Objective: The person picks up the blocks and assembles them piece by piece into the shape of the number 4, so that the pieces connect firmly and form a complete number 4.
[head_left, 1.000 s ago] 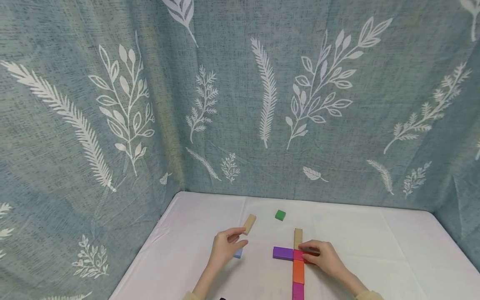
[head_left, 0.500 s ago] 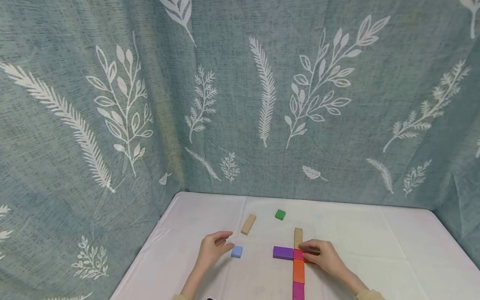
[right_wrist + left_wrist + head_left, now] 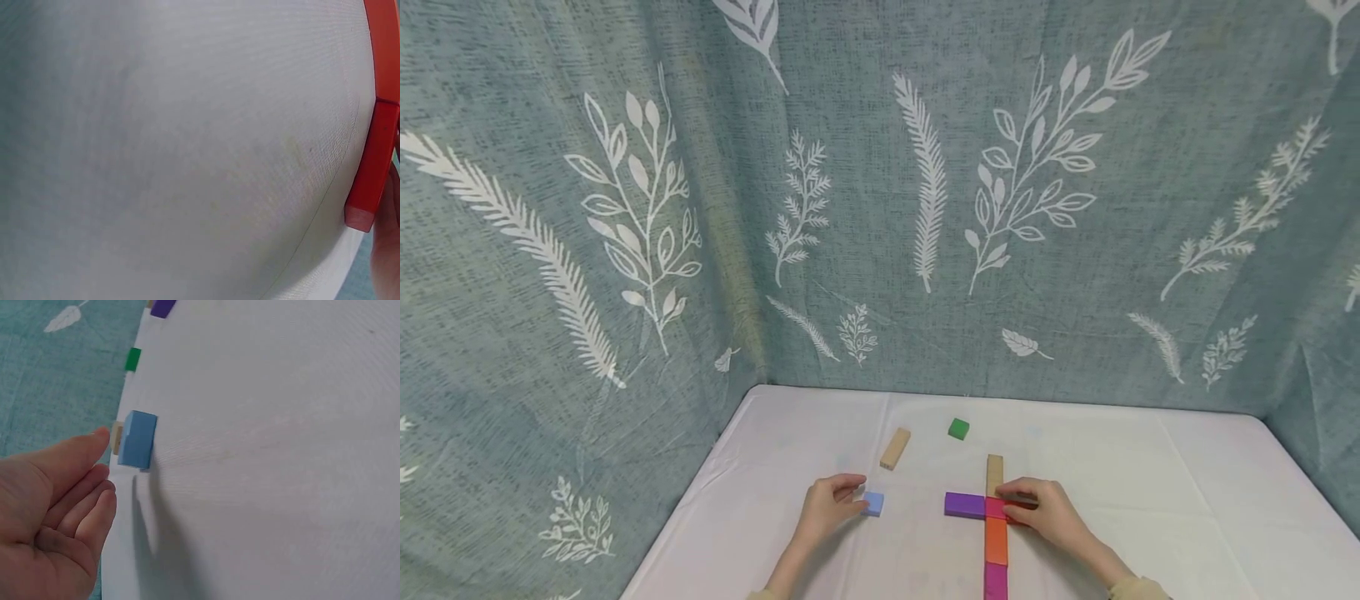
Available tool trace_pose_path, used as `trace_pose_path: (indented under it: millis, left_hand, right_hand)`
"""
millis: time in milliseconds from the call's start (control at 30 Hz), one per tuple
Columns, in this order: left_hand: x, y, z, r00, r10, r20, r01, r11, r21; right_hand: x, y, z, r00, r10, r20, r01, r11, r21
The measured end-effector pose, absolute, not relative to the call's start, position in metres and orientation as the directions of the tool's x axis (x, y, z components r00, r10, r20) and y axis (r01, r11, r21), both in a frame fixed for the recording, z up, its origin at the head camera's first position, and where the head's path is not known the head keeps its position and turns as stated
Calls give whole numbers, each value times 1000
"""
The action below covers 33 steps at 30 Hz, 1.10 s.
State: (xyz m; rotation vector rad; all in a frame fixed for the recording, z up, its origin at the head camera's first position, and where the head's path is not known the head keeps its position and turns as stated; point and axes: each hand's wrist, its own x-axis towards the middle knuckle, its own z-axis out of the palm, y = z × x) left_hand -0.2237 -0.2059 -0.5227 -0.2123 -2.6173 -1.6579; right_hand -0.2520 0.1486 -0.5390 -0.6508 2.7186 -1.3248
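Note:
My left hand is beside a light blue block, with thumb and fingers apart. In the left wrist view a small gap separates the fingertips from the blue block. My right hand is at the red block, thumb and forefinger curled about its inner end beside a pink cube. Fingers hide much of the red block in the head view. The right wrist view shows its side and outer end, with part of the hand behind.
Around the pink cube a cross of blocks lies flat: purple left, natural wood behind, orange then magenta in front. A loose wooden block and a green cube lie farther back on the white-covered table.
My left hand has moved left from near the loose wooden block, uncovering the blue block, then come slightly closer to it. The right hand stays at the red block.

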Motion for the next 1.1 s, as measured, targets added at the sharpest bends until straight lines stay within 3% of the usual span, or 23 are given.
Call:
trace_pose_path:
  millis: [1100]
  left_hand:
    - [-227,-202,-538,-982,162,92,153,416,896]
  right_hand:
    - [-249,148,-539,-908,-396,137,-349,535,-770]
